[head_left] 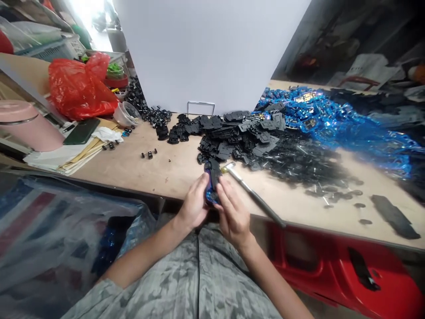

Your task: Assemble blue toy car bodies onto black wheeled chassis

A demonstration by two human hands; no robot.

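Head view: both hands at the table [179,170]'s front edge, about mid-length, gripping one toy car. Left hand [195,201] grasps the blue car shell [212,196] from its left side; right hand [234,215] grasps from the right, fingers against the black base plate [214,170] lying along the shell. Whether the plate is fully seated: cannot tell. Hammer [257,195] just right of the hands, head inward, handle end at the front edge. Black plates [226,135] heaped beyond the hands, toward the back edge. Wheel-and-axle sets [299,166] spread right of that heap, blurred. Shiny blue shells [318,113] piled toward the back right corner. Single dark flat piece [395,217] near the front right corner. Left end: phone [82,132], pink flask [29,126], red bag [79,86], clear tub [127,114]. White panel [206,53] upright at the back edge. Red stool [332,257] below the front edge, right side.
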